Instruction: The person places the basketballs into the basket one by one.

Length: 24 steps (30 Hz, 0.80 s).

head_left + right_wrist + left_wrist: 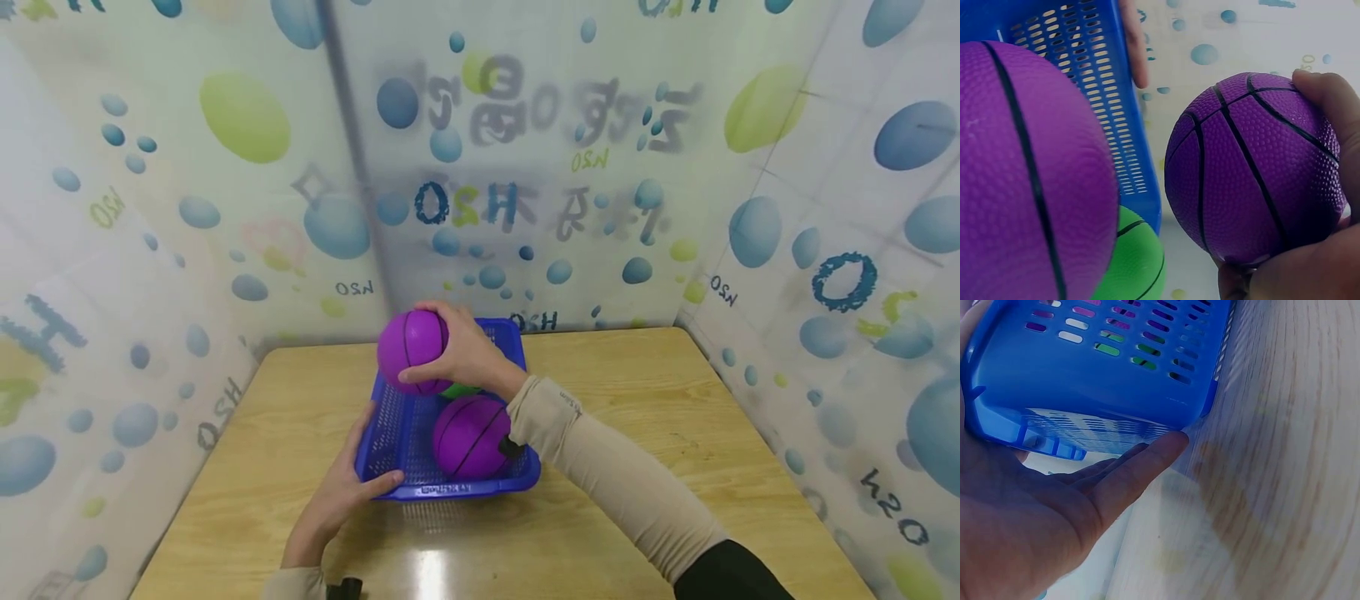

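Note:
My right hand (465,350) grips a purple mini basketball (401,340) over the far left part of the blue plastic basket (517,482). Thumb and fingers wrap round that ball (1241,175) in the right wrist view. A second purple ball (461,442) lies inside the basket at its near right. Behind it, a green ball (459,390) is mostly hidden by the right hand and the balls. At the basket's near left corner, my left hand (345,479) holds the rim, thumb over the edge. Its fingers (1141,465) stretch along the outer side in the left wrist view.
The basket stands on a light wooden table (622,383), near the table's back edge. Behind and on both sides hang pale curtains (480,242) printed with blue and green bubbles. Slots perforate the basket's wall (1085,381).

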Each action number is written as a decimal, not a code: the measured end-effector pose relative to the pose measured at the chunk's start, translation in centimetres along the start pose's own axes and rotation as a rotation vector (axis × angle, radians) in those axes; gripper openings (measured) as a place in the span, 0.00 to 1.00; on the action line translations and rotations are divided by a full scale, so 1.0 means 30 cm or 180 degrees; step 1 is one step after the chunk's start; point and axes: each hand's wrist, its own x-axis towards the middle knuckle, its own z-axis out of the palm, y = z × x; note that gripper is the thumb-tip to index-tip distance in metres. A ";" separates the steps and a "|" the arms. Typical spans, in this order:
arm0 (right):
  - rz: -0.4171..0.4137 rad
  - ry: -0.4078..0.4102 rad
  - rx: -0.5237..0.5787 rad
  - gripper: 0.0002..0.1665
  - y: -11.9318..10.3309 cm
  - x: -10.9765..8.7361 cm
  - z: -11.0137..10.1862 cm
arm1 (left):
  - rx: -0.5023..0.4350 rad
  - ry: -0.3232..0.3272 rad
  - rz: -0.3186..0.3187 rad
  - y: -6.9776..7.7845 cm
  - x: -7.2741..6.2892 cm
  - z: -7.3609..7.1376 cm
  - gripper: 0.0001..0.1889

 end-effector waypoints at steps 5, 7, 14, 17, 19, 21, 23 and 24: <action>0.0083 -0.0038 -0.0076 0.63 0.018 -0.006 0.013 | -0.0059 -0.0017 -0.0029 -0.003 0.002 0.002 0.64; 0.0102 -0.0055 -0.0103 0.63 0.020 -0.007 0.018 | -0.0071 -0.0018 -0.0035 -0.005 0.003 0.002 0.64; 0.0133 -0.0072 -0.0188 0.64 0.022 -0.012 0.029 | -0.0074 -0.0010 -0.0004 -0.003 0.001 0.002 0.64; 0.0160 -0.0082 -0.0222 0.64 0.023 -0.013 0.033 | -0.0096 -0.0031 0.0000 0.002 0.000 0.000 0.65; 0.0174 -0.0086 -0.0281 0.65 0.024 -0.013 0.036 | -0.0106 -0.0036 0.0003 0.005 0.000 0.000 0.65; 0.0186 -0.0093 -0.0341 0.65 0.026 -0.013 0.039 | -0.0108 -0.0043 -0.0010 0.007 0.000 0.000 0.65; 0.0205 -0.0095 -0.0394 0.65 0.027 -0.015 0.042 | -0.0127 -0.0040 -0.0003 0.008 -0.002 0.001 0.65; 0.0213 -0.0097 -0.0415 0.65 0.027 -0.017 0.042 | -0.0137 -0.0039 0.0001 0.009 -0.003 0.002 0.65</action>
